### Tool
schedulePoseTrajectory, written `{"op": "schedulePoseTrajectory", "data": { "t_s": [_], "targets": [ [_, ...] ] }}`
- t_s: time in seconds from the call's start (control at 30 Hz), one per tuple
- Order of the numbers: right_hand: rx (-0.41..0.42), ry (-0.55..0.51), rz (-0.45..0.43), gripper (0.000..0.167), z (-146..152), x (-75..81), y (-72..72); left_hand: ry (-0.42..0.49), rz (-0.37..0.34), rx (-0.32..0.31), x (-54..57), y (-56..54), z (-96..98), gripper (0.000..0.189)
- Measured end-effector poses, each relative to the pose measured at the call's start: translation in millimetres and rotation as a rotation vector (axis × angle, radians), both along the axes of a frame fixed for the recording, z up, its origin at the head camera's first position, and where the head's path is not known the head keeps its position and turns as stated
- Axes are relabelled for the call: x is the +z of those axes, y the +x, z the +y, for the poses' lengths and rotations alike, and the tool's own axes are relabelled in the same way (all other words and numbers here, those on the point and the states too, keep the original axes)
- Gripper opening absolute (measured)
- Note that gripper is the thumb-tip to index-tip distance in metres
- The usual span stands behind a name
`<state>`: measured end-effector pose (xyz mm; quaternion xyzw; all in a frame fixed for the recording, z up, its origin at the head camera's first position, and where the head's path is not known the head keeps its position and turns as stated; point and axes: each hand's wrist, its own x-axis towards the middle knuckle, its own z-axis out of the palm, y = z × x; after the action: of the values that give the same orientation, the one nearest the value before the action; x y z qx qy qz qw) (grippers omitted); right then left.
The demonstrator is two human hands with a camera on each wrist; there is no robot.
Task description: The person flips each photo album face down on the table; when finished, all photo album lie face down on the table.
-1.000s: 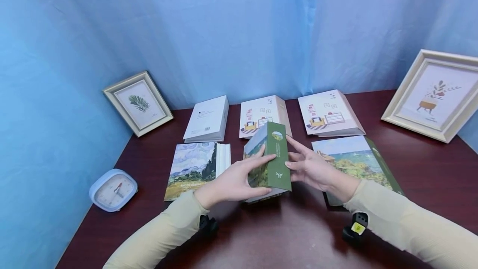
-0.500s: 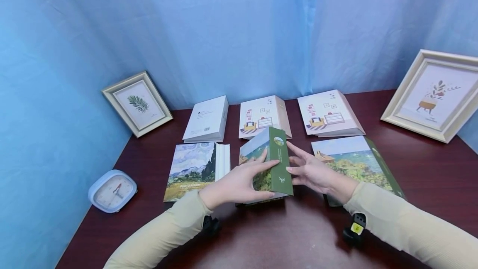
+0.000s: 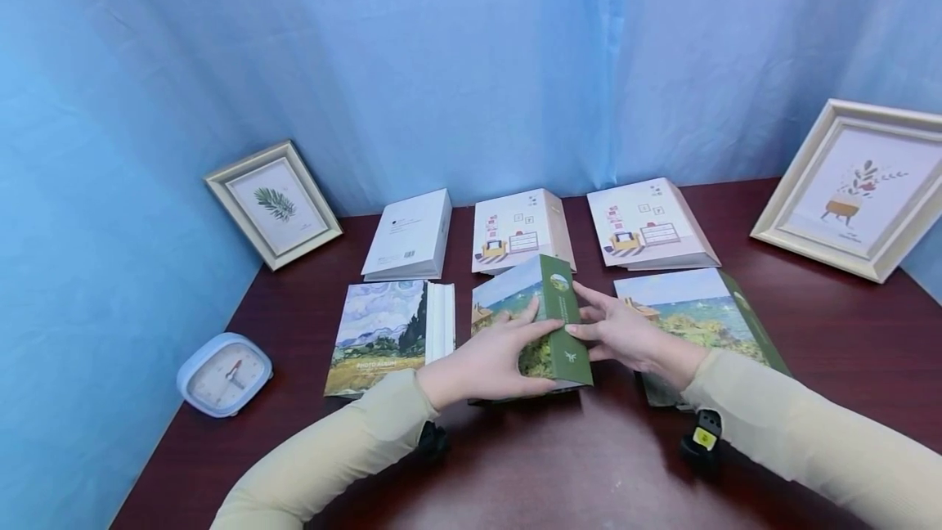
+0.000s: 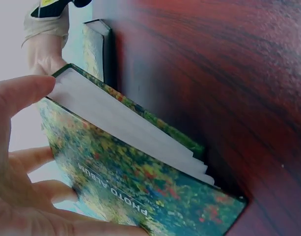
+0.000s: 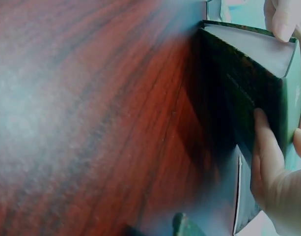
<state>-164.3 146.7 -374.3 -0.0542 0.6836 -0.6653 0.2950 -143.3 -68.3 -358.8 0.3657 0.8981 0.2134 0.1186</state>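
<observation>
A photo album [image 3: 506, 282] with a painted seaside cover and green spine [image 3: 571, 360] is tilted, its spine side raised and its left edge low by the table. My left hand [image 3: 495, 361] holds it from above, fingers spread over the cover [image 4: 111, 162]; the thumb presses the bottom end near the spine. My right hand [image 3: 633, 334] grips the spine side. In the right wrist view its thumb touches the green spine [image 5: 293, 101] and its fingers lie against the dark underside cover [image 5: 238, 81]. White page edges [image 4: 125, 130] show at the bottom end.
A landscape-covered album [image 3: 383, 334] lies left and a seaside album [image 3: 692, 309] right. Behind are a white-backed album [image 3: 405, 235] and two room-print albums [image 3: 508, 227]. A blue clock [image 3: 224, 375] and picture frames [image 3: 274, 204] stand at the sides of the dark table [image 3: 574, 464].
The raised spine of the held album has shifted right and slightly toward me, showing more of the seaside cover. Both hands have moved along with it, the left one farther right.
</observation>
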Motion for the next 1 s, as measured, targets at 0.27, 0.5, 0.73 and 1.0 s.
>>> {"op": "schedulePoseTrajectory", "data": {
  "t_s": [0.27, 0.5, 0.73, 1.0],
  "targets": [
    [-0.036, 0.073, -0.022, 0.077, -0.4, -2.3, -4.0, -0.063, 0.005, -0.042, -0.7, -2.0, 5.9, 0.069],
    [-0.039, 0.240, 0.023, 0.076, -1.3, -4.6, -2.3, -0.130, -0.001, -0.056, -2.5, -0.6, 5.4, 0.069],
    [-0.054, 0.329, 0.067, 0.077, -1.1, -7.1, 0.4, -0.175, 0.032, -0.077, -4.6, 2.7, 3.6, 0.063],
    [-0.042, 0.357, 0.106, 0.082, 1.0, -3.3, 2.2, -0.170, 0.041, -0.101, -3.6, 2.9, -0.1, 0.063]
  ]
}}
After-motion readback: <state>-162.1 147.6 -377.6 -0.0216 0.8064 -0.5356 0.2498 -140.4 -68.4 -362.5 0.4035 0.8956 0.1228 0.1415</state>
